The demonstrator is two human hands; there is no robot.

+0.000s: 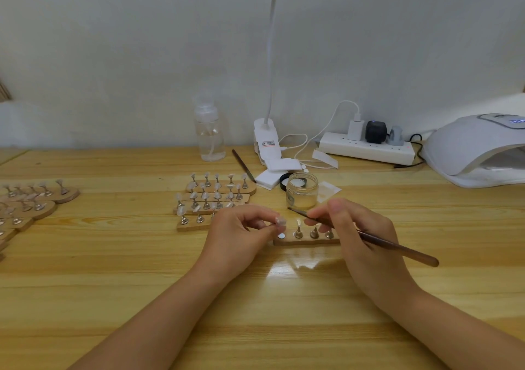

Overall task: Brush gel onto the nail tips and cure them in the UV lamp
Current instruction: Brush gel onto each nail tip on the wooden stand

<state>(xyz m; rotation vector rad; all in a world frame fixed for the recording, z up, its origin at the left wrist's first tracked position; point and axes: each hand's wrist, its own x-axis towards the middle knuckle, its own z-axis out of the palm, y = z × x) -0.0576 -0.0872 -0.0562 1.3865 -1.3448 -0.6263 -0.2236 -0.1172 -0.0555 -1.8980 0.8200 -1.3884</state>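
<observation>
your left hand [241, 234] pinches a single nail tip [280, 221] on its small stand between thumb and fingertips, held just above the left end of a wooden strip [305, 241] lying on the wooden table [113, 270]. a bare round metal disc [281, 236] shows on the strip under that tip, and three more stands with tips stay upright to its right. your right hand [360, 236] grips a thin brown brush [369, 237] like a pen, its bristle end pointing left toward the held tip, close to it but apart. just behind your hands stands an open glass jar [301, 190]. more strips of nail tips [213, 199] lie behind your left hand, and others at the far left edge. the white uv lamp [480, 148] sits at the far right of the table, well apart from your hands, beside a power strip [366, 149].
</observation>
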